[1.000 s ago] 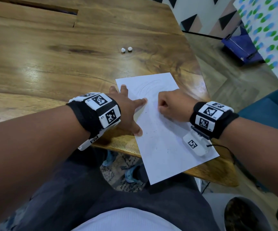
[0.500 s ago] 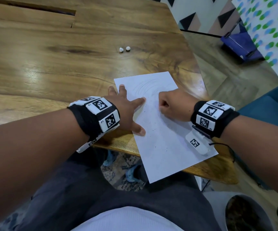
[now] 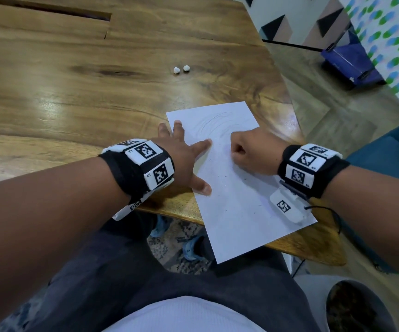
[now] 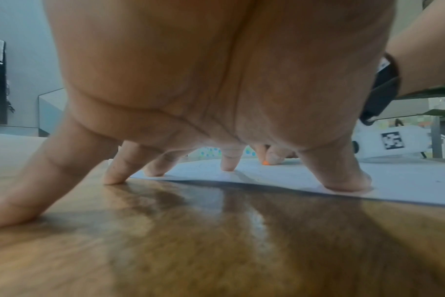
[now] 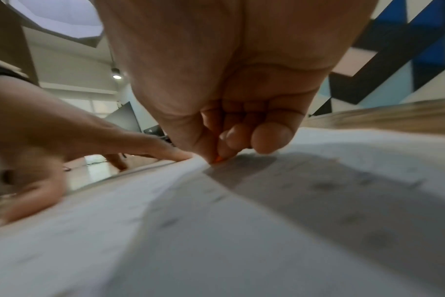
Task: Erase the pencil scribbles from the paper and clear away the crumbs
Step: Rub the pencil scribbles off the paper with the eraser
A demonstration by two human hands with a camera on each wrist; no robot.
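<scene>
Head view: white paper (image 3: 239,188) lies askew at the wooden worktop (image 3: 74,97) edge, its near corner overhanging. Faint pencil scribbles (image 3: 215,119) at the far end; dark crumbs (image 3: 222,185) scattered mid-sheet. Left hand (image 3: 189,159) splayed flat, fingers straight, pinning the left margin. Right hand (image 3: 253,152) fisted on the sheet. Two small white lumps (image 3: 181,69) well apart, clear of the work.

Left wrist view: fingertips (image 4: 348,180) press paper and worktop; orange eraser (image 4: 266,162) tip shows beyond.

Right wrist view: right grip pinched on the eraser (image 5: 218,159), its tip on the paper.

Risk, judged: hard rubbing could crease the overhanging sheet should the left hand slip.
</scene>
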